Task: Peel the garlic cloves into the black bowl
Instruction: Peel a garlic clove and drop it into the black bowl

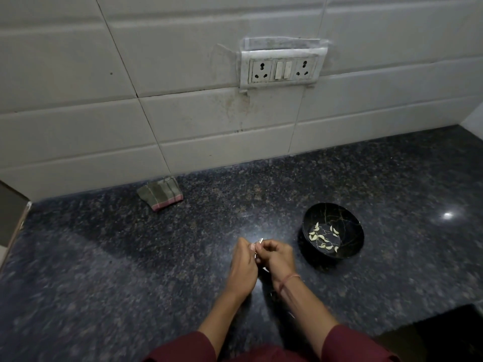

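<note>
My two hands meet over the dark counter, left of the black bowl [351, 253]. My left hand [243, 267] has its fingers curled and pinches a small garlic clove [252, 247], mostly hidden by the fingertips. My right hand [277, 259] is curled against it and grips a thin shiny metal piece that looks like a small knife [260, 241], its tip poking up between the fingers. Several pale peeled cloves [324, 240] lie in the bottom of the bowl.
A folded striped cloth [160, 195] lies at the foot of the tiled wall, back left. A socket and switch panel [282, 70] sits on the wall. The dark granite counter [104, 257] spreads left and right; a black cooktop corner [444, 335] shows bottom right.
</note>
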